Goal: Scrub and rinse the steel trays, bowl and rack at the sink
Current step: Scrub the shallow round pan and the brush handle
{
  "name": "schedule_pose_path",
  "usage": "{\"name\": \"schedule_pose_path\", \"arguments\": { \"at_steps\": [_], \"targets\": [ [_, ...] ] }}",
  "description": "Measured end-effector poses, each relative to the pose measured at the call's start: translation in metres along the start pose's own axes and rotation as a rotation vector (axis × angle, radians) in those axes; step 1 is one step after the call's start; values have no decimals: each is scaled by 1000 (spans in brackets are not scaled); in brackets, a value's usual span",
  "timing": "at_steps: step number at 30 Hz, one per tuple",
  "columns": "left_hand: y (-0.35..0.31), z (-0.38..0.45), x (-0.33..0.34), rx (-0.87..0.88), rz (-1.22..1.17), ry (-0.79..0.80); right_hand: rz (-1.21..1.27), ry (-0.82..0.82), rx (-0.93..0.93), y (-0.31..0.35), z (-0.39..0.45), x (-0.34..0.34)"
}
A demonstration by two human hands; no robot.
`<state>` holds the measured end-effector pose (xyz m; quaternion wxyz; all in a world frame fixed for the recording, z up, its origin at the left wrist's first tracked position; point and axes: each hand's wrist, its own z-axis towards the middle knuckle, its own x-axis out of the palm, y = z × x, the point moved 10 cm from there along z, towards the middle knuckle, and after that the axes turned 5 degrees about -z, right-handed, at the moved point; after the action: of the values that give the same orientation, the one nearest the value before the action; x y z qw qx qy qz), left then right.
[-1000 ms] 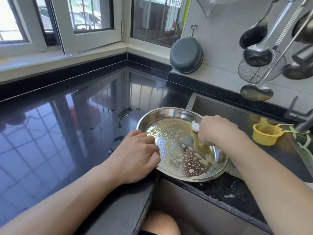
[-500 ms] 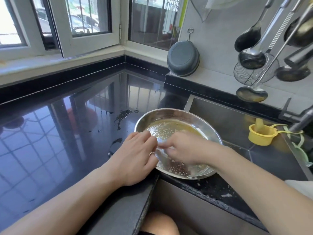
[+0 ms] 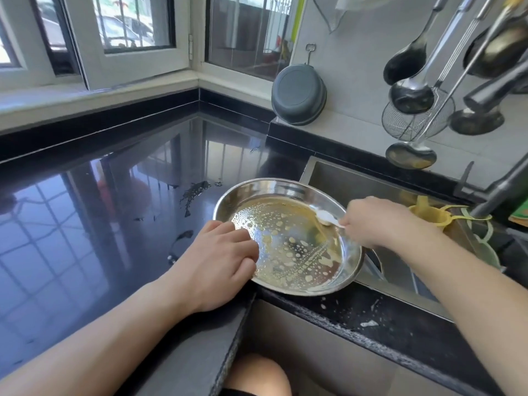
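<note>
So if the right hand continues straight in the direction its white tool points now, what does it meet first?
The right hand points its white scrubbing tool leftward across the steel tray. It would probably slide over the soapy bottom and meet the tray's far-left rim first; depth is unclear.

Home kitchen. Black polished stone surface (image 3: 85, 224) is wrapping a corner and reflecting the barred windows (image 3: 128, 24) at 11 o'clock. Steel sink (image 3: 337, 178) is sitting inset at 3 o'clock. Ladles (image 3: 411, 95) and a wire skimmer (image 3: 405, 124) are hanging on the tiled wall at 1–2 o'clock, a grey pan (image 3: 298, 94) hanging at 12.
</note>
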<state>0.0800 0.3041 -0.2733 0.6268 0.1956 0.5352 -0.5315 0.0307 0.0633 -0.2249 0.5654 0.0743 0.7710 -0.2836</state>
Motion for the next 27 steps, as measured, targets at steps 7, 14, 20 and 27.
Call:
{"name": "schedule_pose_path", "arguments": {
  "at_steps": [7,14,20,27],
  "targets": [
    [-3,1,-1,5,60,10,25,-51,-38,26,6,-10],
    [0,2,3,-24,95,10,-194,281,-99,25,-71,-3],
    [1,3,5,-16,30,27,-229,97,-33,40,-33,-23],
    [0,2,3,-19,31,8,-36,-88,-42,42,-13,-16]
  ]
}}
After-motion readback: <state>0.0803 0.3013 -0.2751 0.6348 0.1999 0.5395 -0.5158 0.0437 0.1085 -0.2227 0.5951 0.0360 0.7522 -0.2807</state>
